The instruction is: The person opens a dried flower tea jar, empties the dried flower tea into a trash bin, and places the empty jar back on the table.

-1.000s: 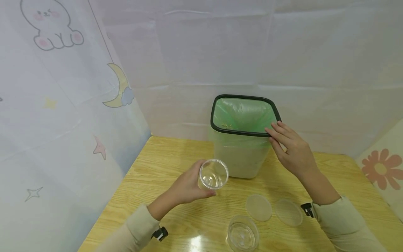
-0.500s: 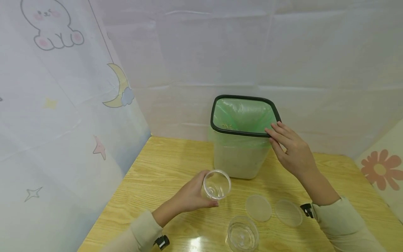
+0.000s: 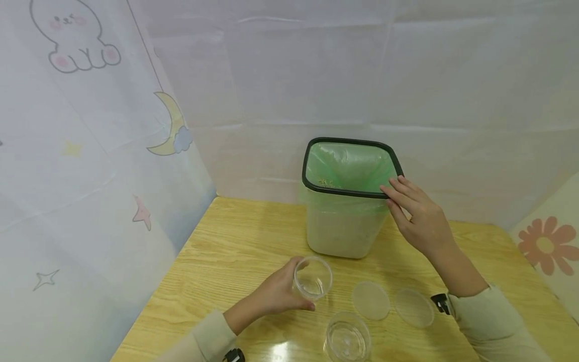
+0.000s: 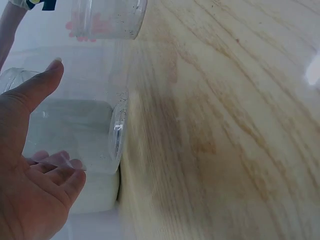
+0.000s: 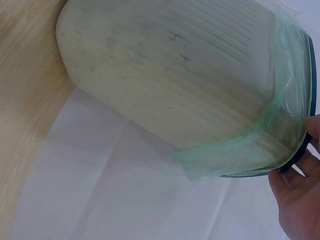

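My left hand (image 3: pixel 281 289) holds a clear plastic cup (image 3: pixel 318 271) just over the table, thumb on the near side and fingers round the far side. In the left wrist view the cup (image 4: pixel 117 125) stands about upright, its base close to the wood. At the back, my right hand (image 3: pixel 420 216) grips the black rim of a pale trash bin (image 3: pixel 339 231) at its right corner. The right wrist view has the fingers on that rim, over a green bin liner (image 5: pixel 260 135). Some small yellowish bits lie inside the liner.
A second clear plastic cup (image 3: pixel 348 347) stands on the wooden table (image 3: pixel 235 226) near its front. Two round translucent lids (image 3: pixel 371 300) lie flat between that cup and the right forearm. Printed cloth walls (image 3: pixel 271 85) close off the back and sides.
The left hand has come down and nearer to me with the cup, which has turned more upright. My right hand keeps its place on the bin's rim.
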`<action>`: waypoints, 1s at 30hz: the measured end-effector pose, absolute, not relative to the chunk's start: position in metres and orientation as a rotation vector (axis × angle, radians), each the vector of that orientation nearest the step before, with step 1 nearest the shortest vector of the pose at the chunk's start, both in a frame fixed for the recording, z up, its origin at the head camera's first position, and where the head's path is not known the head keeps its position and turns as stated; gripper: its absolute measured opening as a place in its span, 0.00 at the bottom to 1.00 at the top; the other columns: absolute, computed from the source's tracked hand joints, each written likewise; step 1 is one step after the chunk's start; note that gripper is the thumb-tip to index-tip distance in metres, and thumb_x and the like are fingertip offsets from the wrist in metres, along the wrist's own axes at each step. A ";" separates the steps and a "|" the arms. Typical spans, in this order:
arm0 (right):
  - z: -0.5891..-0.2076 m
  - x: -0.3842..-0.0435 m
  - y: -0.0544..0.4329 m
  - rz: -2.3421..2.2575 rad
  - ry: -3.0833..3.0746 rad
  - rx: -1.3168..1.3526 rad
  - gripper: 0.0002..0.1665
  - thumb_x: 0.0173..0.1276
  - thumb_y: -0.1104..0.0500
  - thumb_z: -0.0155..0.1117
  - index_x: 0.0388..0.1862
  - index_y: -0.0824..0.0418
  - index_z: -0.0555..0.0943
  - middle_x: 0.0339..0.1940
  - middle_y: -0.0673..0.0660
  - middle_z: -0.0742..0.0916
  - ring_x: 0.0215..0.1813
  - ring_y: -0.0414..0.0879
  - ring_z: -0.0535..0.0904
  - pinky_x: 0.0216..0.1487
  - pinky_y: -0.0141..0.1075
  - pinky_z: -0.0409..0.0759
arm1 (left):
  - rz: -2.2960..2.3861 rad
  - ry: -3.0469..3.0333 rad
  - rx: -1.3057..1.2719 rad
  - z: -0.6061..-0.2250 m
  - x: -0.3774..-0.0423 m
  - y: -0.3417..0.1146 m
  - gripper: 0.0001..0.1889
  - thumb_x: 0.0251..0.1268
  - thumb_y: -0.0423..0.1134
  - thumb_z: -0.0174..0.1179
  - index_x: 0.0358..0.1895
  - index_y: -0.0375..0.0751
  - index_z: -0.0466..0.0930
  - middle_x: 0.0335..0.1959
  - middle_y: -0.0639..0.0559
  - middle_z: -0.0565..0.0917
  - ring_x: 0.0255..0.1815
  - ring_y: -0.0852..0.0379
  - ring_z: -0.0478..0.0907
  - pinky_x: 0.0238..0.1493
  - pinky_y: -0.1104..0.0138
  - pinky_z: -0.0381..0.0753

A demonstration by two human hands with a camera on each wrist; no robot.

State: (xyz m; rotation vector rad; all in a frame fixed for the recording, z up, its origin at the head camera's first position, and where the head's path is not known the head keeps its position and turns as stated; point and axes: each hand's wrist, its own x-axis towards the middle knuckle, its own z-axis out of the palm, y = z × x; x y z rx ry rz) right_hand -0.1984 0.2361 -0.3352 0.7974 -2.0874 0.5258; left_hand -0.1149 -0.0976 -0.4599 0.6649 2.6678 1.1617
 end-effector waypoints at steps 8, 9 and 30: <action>-0.334 -0.200 0.234 0.531 -2.035 0.822 0.27 0.60 0.69 0.72 0.61 0.60 0.85 0.61 0.62 0.85 0.69 0.58 0.76 0.72 0.41 0.69 | 1.114 2.686 0.712 -0.465 -0.114 -0.099 0.56 0.47 0.60 0.77 0.76 0.45 0.55 0.75 0.45 0.67 0.71 0.41 0.70 0.66 0.48 0.75; -0.334 -0.200 0.234 0.522 -2.039 0.820 0.28 0.60 0.70 0.72 0.61 0.60 0.84 0.62 0.62 0.85 0.69 0.58 0.76 0.72 0.42 0.70 | 1.113 2.686 0.712 -0.466 -0.114 -0.099 0.56 0.47 0.61 0.77 0.76 0.45 0.54 0.75 0.45 0.67 0.70 0.40 0.71 0.65 0.48 0.76; -0.336 -0.200 0.236 0.521 -2.089 0.782 0.28 0.61 0.72 0.72 0.62 0.60 0.84 0.64 0.61 0.84 0.70 0.60 0.75 0.67 0.53 0.73 | 1.144 2.627 0.649 -0.475 -0.112 -0.099 0.56 0.52 0.62 0.74 0.77 0.45 0.50 0.77 0.47 0.64 0.73 0.41 0.68 0.65 0.45 0.76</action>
